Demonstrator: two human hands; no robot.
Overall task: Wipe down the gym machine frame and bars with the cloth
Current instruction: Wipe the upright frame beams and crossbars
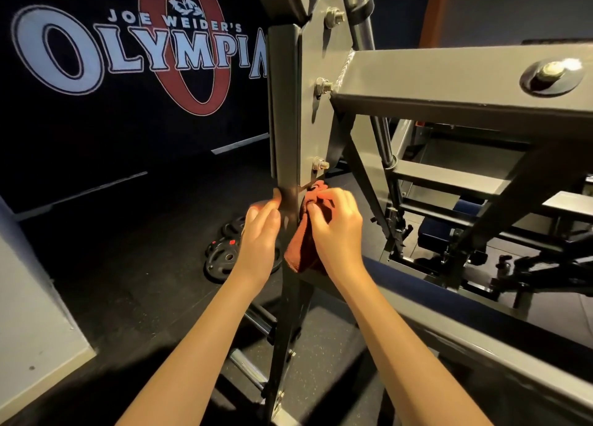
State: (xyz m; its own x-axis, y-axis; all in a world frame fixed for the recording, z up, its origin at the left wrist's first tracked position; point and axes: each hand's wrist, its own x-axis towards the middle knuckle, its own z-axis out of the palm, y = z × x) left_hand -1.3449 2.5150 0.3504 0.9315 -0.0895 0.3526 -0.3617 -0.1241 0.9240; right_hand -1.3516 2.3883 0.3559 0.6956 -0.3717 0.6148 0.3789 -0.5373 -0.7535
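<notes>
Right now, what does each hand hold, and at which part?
The right hand grips the red cloth by its bunched upper part, against the upright post; the rest hangs down. The left hand holds nothing, only touching the post's left side.

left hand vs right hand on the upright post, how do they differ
The left hand is bare and rests on the left edge of the upright post, fingers fairly straight; the right hand bunches the red cloth against the post's right side with curled fingers. Both are at the post at about the same height, just below the bolted plate.
</notes>
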